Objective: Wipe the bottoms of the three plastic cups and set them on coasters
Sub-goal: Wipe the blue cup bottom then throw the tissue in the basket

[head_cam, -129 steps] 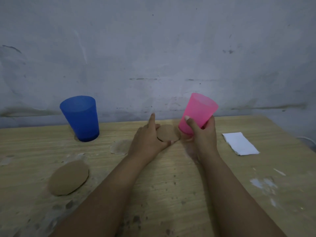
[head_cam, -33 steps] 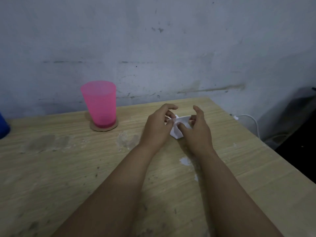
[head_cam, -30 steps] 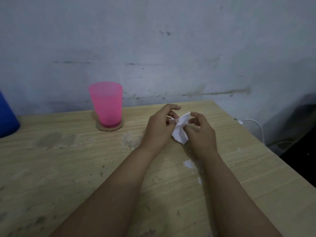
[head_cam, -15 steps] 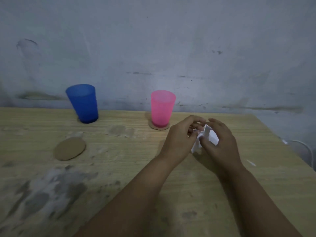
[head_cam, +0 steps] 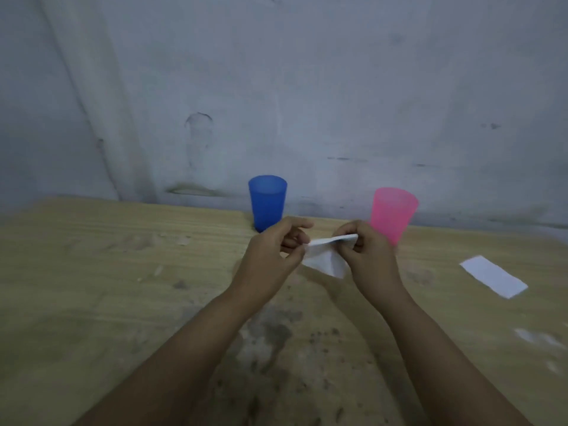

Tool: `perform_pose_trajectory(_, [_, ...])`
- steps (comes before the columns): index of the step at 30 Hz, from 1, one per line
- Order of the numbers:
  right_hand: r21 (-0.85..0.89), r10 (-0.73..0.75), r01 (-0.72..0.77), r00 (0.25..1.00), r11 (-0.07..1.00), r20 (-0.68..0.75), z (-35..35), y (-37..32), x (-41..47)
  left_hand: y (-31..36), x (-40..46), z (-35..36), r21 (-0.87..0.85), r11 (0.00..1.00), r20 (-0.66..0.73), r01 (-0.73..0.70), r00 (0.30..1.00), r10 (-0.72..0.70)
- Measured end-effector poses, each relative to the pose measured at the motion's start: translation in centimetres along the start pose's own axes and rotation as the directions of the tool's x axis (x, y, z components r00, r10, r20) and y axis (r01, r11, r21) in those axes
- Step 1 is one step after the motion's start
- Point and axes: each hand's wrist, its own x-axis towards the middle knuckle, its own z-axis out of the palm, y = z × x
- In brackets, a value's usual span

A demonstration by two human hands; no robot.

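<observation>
A white tissue is stretched between my two hands above the wooden table. My left hand pinches its left end and my right hand pinches its right end. Behind my left hand a blue plastic cup stands upright near the wall. A pink plastic cup stands upright behind my right hand, which hides its base and whatever lies under it. No third cup is in view.
A second white tissue lies flat on the table at the right. The grey wall runs right behind the cups. Dark stains mark the table under my forearms.
The view has swung left, so both cups sit further right in the frame. My hands have pulled the tissue out wider between them. A second tissue has come into view at the right.
</observation>
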Motion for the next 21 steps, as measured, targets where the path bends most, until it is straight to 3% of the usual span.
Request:
perform_pose_trajectory(4, [0.109,0.185,-0.168,0.968,0.980,-0.169,4.6,-0.1,2.6,-3.2,0.7,-4.4,0.046,0.996,-0.092,0.082,0.993,-0.078])
perform_pose_trajectory(8, [0.317,0.412,-0.302,0.829,0.899,-0.379,8.2,0.5,4.9,-6.7,2.4,-6.6,0.038,0.986,-0.167,0.161,0.974,-0.153])
perform_pose_trajectory(12, [0.499,0.539,-0.268,0.641,0.824,-0.546,10.7,1.0,6.6,-9.5,4.4,-6.4,-0.024,0.977,-0.253,0.212,0.944,-0.211])
perform_pose_trajectory(15, [0.582,0.587,-0.213,0.555,0.785,-0.589,12.0,1.6,7.2,-10.9,6.2,-5.9,-0.073,0.971,-0.282,0.227,0.929,-0.239])
perform_pose_trajectory(18, [0.591,0.602,-0.213,0.524,0.778,-0.602,12.4,2.5,7.6,-11.7,7.9,-5.3,-0.109,0.966,-0.269,0.235,0.928,-0.257])
perform_pose_trajectory(21, [0.494,0.527,-0.234,0.588,0.837,-0.614,12.0,3.1,8.1,-12.5,8.6,-4.9,-0.136,0.965,-0.263,0.226,0.931,-0.255])
